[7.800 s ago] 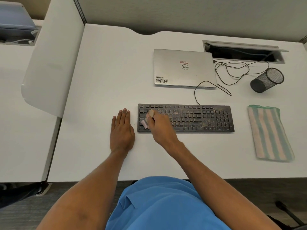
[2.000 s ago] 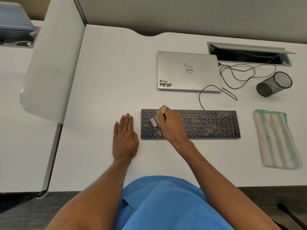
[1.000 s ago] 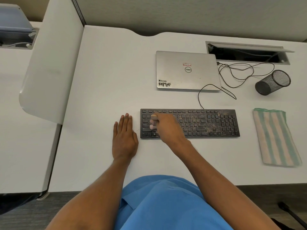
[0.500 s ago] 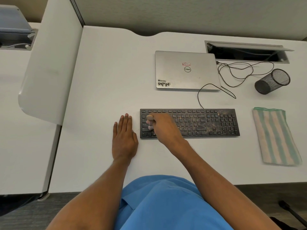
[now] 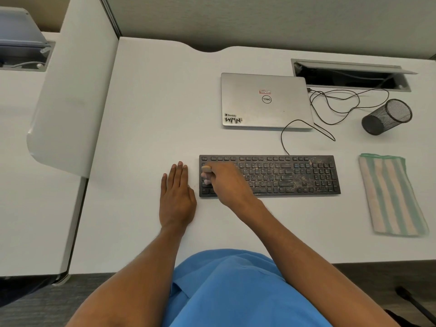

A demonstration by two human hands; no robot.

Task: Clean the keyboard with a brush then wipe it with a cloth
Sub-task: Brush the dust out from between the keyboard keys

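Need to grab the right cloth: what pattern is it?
Green and beige stripes on the cloth, clear in the head view.

Keyboard (image 5: 283,175) black, tan dust specks at right end. Cloth (image 5: 391,197) green and peach stripes. Laptop (image 5: 266,100) silver. Mesh cup (image 5: 387,116) black. Counter (image 5: 153,102) white. Shirt (image 5: 236,291) blue. Brush (image 5: 207,176) pink.

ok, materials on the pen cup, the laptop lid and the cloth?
Pen cup: black wire mesh, likely metal; the desk shows through its weave. Laptop lid: silver, matte, probably aluminium or painted plastic; soft even sheen. Cloth: woven fabric, green and beige stripes, limp folded edges.
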